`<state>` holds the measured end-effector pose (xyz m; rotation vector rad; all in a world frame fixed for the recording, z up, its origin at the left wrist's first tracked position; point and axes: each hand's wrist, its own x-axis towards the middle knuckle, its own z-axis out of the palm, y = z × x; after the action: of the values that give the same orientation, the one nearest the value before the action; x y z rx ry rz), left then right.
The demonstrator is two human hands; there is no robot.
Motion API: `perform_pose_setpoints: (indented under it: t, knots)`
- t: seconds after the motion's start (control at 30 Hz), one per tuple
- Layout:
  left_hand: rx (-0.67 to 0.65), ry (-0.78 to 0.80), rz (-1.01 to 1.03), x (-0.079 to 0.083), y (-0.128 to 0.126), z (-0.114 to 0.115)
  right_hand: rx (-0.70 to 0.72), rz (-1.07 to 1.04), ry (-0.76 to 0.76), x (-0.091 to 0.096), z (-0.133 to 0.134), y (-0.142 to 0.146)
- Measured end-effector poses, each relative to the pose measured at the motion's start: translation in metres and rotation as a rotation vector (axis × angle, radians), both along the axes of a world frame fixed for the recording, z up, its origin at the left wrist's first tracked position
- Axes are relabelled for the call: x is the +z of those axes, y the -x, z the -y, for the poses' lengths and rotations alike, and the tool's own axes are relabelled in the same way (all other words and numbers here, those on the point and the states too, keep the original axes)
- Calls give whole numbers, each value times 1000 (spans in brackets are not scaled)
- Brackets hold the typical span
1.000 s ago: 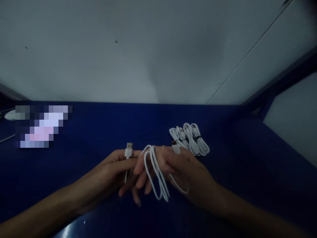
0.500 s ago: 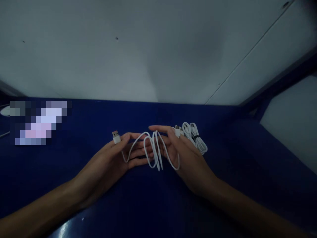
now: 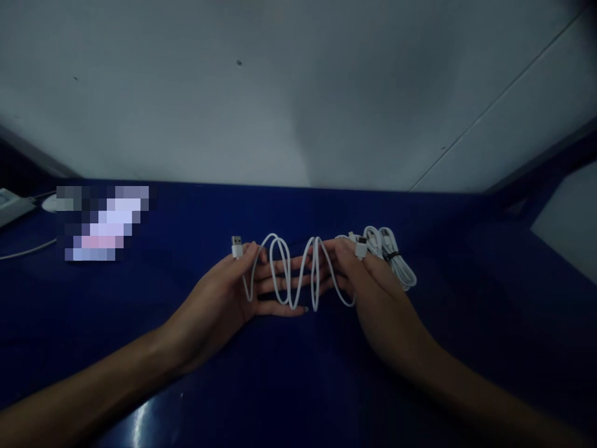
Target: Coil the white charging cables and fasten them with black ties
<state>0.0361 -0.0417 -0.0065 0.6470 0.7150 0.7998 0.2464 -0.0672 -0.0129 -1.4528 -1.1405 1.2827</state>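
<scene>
a thin white round cable [image 3: 299, 277] in loose coils is held over the glossy dark-blue table [image 3: 280, 386], its long axis running left to right between the hands. at the cable's left end, a white plug with a rectangular metal tip [image 3: 237, 247] is pinched by the left hand [image 3: 221, 286]; at its right end, a white plug with a dark tip [image 3: 360, 247] is pinched by the right hand [image 3: 382, 295]. neither hand is clearly nearer the coils; fingers are extended behind them, and fingertip contact cannot be told. beyond the cable's right end, tied white cable bundles [image 3: 402, 269] are seen.

White cable [image 3: 316, 242]; white bundled cables [image 3: 402, 270]; blue tabletop [image 3: 298, 386]; grey wall [image 3: 280, 124].
</scene>
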Motion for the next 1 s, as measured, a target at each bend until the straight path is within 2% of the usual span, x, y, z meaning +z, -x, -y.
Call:
perform_pose_setpoints:
  t: [0.1,0.23,0.43,0.8,1.0]
  knots:
    - [10,2,-32,-1,0,0,-12,-52,15,-5,-3,-1]
    - [0,-10,-39,-3,-1,0,-36,-243,98,-10,-8,-4]
    - [9,-43,-136,-3,-2,0,-66,-422,203,-4,-13,-2]
    - [37,-51,-200,0,-1,0,-61,-572,101,-6,-11,-4]
    - [104,-63,-242,1,-2,0,-47,-518,95,-4,-12,-4]
